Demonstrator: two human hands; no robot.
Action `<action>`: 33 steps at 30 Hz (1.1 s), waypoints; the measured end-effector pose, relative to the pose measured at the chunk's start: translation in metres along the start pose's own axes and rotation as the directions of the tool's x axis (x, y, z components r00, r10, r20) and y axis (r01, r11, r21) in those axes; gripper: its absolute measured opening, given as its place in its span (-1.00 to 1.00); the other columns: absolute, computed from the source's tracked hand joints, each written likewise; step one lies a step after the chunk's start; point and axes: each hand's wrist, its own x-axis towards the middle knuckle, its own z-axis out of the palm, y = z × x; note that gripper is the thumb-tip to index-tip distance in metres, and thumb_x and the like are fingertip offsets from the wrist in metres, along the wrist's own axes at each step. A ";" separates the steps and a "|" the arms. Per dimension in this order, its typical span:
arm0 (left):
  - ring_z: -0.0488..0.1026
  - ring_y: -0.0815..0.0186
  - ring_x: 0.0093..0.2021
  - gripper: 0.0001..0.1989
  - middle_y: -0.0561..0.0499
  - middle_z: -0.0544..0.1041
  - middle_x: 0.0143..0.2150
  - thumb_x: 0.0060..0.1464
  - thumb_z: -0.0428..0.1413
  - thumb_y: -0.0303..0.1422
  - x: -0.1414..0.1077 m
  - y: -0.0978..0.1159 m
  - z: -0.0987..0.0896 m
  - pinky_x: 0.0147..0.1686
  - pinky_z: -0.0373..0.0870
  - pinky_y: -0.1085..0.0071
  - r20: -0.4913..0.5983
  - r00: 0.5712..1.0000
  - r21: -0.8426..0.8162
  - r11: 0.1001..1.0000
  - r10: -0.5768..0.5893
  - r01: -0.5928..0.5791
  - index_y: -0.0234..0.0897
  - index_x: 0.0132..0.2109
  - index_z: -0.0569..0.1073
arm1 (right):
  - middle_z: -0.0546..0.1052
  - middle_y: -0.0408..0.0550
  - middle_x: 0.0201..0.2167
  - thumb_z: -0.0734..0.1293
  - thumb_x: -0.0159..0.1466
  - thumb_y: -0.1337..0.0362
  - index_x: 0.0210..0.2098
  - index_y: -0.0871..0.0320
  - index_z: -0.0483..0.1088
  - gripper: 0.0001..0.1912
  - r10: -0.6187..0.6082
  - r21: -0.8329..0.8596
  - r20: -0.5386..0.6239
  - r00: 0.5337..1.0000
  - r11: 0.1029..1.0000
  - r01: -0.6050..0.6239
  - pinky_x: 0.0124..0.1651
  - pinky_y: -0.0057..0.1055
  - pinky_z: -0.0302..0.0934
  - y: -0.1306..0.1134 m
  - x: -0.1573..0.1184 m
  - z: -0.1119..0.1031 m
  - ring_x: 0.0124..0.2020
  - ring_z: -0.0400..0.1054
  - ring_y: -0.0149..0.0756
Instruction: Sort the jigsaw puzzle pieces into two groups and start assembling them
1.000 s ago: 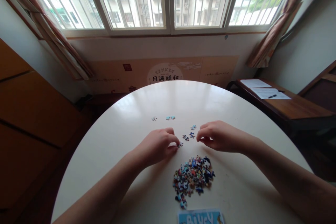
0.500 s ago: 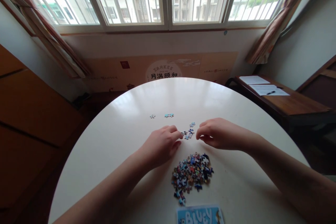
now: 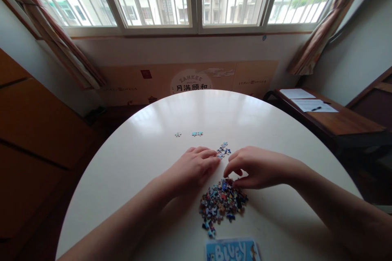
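Observation:
On the white round table point(image 3: 122, 179) lies a heap of mixed jigsaw puzzle pieces point(image 3: 222, 202). Beyond the heap is a small cluster of loose puzzle pieces point(image 3: 223, 150), mostly light blue and dark blue. My left hand point(image 3: 199, 165) rests low over the table with fingers stretched out, its fingertips at the near left side of that cluster. Over the heap's far edge reaches my right hand point(image 3: 252, 167), thumb and fingers apart, with the fingertips at the top pieces. I see nothing held in either hand.
Farther off lie two joined light blue pieces point(image 3: 197, 133) and a single pale piece point(image 3: 178, 134). A blue Bluey box point(image 3: 232, 250) sits at the near edge of view. A wooden side table point(image 3: 352, 119) on the right bears papers point(image 3: 315, 105) and a pen.
My right hand has come nearer, from beside the small cluster to the heap's far edge. My left hand has shifted slightly right and its fingers lie straighter. The cluster's pieces sit closer together.

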 end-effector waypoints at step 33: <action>0.52 0.29 -0.30 -0.82 0.00 0.59 -0.15 0.21 0.16 -0.32 -0.003 0.011 -0.017 -0.34 0.40 0.36 -0.061 0.973 0.027 0.974 -0.221 0.223 -0.11 -0.10 0.64 | 0.66 -0.06 -0.32 0.28 0.36 0.20 -0.23 0.11 0.62 -0.74 0.203 -0.039 -0.691 0.694 0.948 -0.317 -0.32 -0.35 0.29 0.040 0.013 0.019 -0.45 0.44 -0.33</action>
